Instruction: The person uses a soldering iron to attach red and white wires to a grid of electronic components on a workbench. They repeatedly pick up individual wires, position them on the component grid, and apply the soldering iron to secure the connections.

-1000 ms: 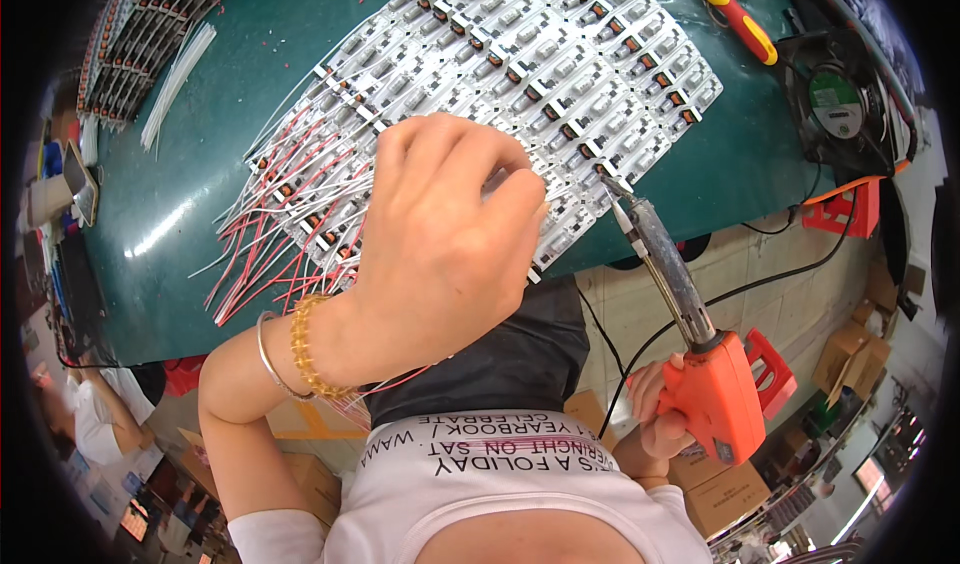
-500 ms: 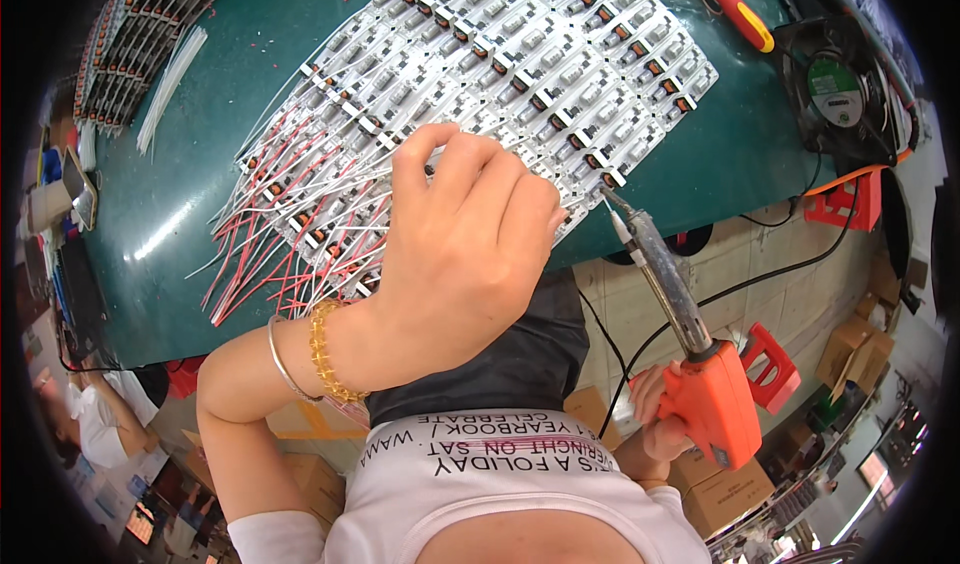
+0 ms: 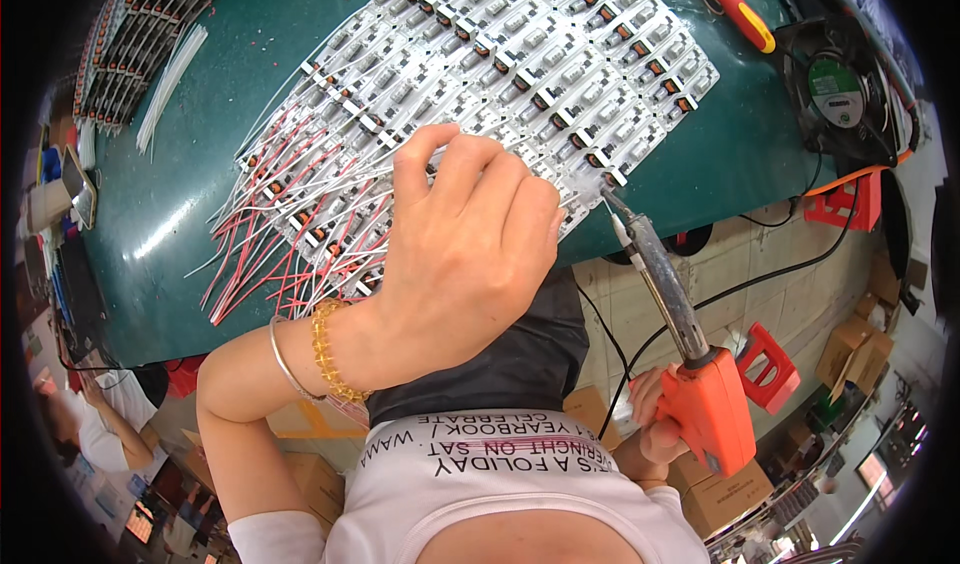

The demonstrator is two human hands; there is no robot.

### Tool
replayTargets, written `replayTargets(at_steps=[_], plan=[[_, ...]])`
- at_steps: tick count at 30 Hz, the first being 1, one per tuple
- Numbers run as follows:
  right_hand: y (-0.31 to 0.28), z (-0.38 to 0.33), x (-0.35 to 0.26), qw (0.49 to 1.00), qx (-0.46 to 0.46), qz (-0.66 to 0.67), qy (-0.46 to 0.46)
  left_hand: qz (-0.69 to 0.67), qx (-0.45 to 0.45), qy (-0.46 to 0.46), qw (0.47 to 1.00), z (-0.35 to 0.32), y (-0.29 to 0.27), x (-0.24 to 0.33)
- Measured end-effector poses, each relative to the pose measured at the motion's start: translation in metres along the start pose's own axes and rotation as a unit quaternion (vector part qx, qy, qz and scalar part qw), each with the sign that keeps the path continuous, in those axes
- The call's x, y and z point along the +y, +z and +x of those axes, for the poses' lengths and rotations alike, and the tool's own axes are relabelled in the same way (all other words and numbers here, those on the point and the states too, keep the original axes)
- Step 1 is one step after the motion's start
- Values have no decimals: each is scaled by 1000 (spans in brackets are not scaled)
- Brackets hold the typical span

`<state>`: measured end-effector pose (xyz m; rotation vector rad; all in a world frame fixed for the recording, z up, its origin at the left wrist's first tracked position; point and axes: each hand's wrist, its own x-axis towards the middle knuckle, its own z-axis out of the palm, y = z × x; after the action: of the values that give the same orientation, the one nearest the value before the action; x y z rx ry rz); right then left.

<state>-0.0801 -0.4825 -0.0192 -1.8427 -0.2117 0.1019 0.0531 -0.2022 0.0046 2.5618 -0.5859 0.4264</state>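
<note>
A panel of white circuit boards [image 3: 540,54], set with rows of small components, lies on the green table. Over its near edge is my left hand [image 3: 470,229], fingers curled down and drawn together; what they pinch is hidden beneath them. Red and white wires [image 3: 285,224] fan out from the boards left of this hand. My right hand [image 3: 655,419] grips the red handle of a soldering gun [image 3: 705,409]. Its hot end reaches the board edge just right of my left fingers, with a faint haze of smoke there.
A black fan [image 3: 835,89] stands at the table's right, near a red and yellow screwdriver [image 3: 738,12]. Bundled white wires [image 3: 172,89] and stacked dark boards [image 3: 150,39] lie at the far left. A black cable [image 3: 745,289] hangs by the table; a red stool [image 3: 768,369] is below.
The soldering gun's body has shifted very slightly left and down, its tip staying at the board edge. A wisp of smoke now shows by the tip. My left hand barely moves.
</note>
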Motion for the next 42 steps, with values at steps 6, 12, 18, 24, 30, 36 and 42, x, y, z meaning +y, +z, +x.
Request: replayTargets(at_steps=[6,12,18,24,30,36,42], plan=[[14,25,-11,997,17,71,1,4,0,-3,1000,-1,0,-1],[24,34,11,972,80,203,-93,13,-31,8,999,-2,-13,1],[26,63,5,969,139,194,-59,244,34,-44,968,53,-70,-115],[38,91,-1,977,108,170,-71,230,29,48,971,120,-42,-228],[33,83,12,976,125,173,-48,293,-20,44,955,131,-28,-222],[40,94,3,976,119,165,-73,233,63,-12,970,115,-45,-211],[51,123,-31,982,71,145,-93,-86,94,-94,987,77,-81,-168]])
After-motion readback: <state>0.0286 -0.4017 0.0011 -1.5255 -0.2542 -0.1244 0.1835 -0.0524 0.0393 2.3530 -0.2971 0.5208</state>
